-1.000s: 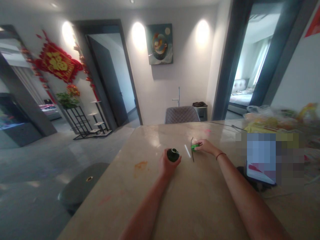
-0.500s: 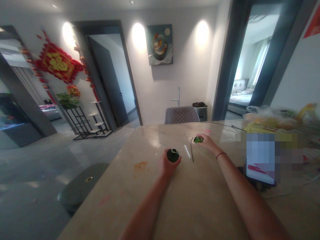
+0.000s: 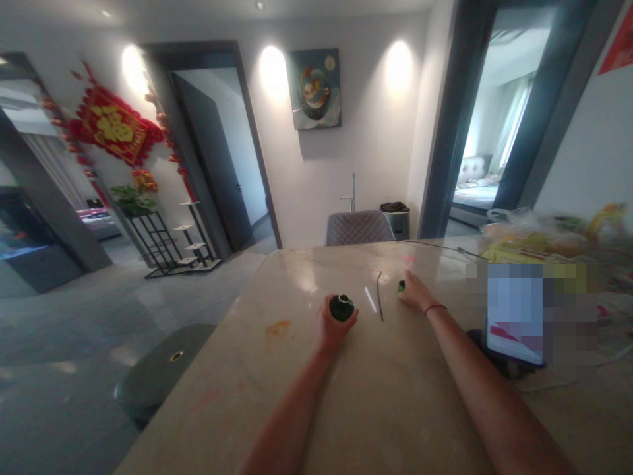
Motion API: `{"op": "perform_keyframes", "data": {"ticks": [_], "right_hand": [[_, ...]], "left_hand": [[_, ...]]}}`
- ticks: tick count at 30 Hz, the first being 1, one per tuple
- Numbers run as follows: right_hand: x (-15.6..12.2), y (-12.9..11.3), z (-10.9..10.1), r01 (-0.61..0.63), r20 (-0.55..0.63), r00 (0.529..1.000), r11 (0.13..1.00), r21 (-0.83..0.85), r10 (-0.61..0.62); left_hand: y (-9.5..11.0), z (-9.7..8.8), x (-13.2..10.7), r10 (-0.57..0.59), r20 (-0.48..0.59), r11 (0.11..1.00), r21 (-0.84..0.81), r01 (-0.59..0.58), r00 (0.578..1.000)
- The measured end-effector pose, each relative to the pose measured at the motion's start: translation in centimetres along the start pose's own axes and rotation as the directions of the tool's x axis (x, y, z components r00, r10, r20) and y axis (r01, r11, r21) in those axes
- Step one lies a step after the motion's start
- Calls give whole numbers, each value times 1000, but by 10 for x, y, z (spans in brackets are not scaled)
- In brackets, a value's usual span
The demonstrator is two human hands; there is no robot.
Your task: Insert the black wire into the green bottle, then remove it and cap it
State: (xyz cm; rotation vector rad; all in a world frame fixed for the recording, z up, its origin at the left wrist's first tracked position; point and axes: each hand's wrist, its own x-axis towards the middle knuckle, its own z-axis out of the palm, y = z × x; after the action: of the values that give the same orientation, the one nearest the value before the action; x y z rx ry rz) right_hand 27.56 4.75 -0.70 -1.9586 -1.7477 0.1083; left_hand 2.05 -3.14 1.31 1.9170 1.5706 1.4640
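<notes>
The dark green bottle [image 3: 341,309] stands upright on the table [image 3: 370,402] in the encircling grip of the left hand [image 3: 332,331] (likely smooth and breakable, best held round its body), while the right hand [image 3: 413,293] holds a mostly hidden green piece [image 3: 401,286].

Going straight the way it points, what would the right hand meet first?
The right hand would probably meet the thin, dark, slightly curved strip first, near its far end; the hand's height above the glossy beige tabletop is unclear, so it might pass over.
</notes>
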Motion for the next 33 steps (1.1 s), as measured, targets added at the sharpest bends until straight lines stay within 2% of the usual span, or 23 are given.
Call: {"op": "perform_keyframes", "data": {"ticks": [4,7,10,12,15,17,19,20,22,25,28,31,33], "right_hand": [[2,-14,-13,140,-130,982,990,10,-138],[2,-35,-24,245,-148,964,953,181,-220],[-3,-57,-29,325,8,932,844,427,-363],[-10,-71,-27,323,134,873,761,563,-470],[-23,-91,-17,237,280,780,678,696,-559],[-32,-103,-10,216,317,724,637,740,-613],[-39,-114,-4,231,297,689,589,775,-661],[-41,-117,-2,236,281,688,572,786,-670],[-44,-121,2,226,258,718,567,792,-647],[-43,-119,9,194,241,798,614,765,-552],[-38,-111,18,160,203,875,659,735,-439],[-30,-103,24,190,160,891,667,720,-426],[-26,-99,26,212,149,899,708,674,-411]], "left_hand": [[-2,1,0,1,-11,1000,6,-1,1000],[-6,3,1,-9,-2,1000,-6,9,1000],[-10,6,3,-31,16,999,-32,32,999],[-12,8,4,-55,22,998,-41,56,998],[-14,9,5,-96,35,993,-61,98,995],[-15,9,5,-112,67,989,-86,118,991],[-15,9,5,-125,101,984,-115,136,987],[-16,8,5,-134,115,980,-133,149,984],[-18,9,5,-155,126,967,-182,177,980],[-25,11,8,-160,119,934,-302,189,980],[-32,18,12,-186,113,862,-457,217,976],[-38,24,15,-217,181,756,-591,282,959],[-39,26,17,-227,200,704,-642,302,953]]}}
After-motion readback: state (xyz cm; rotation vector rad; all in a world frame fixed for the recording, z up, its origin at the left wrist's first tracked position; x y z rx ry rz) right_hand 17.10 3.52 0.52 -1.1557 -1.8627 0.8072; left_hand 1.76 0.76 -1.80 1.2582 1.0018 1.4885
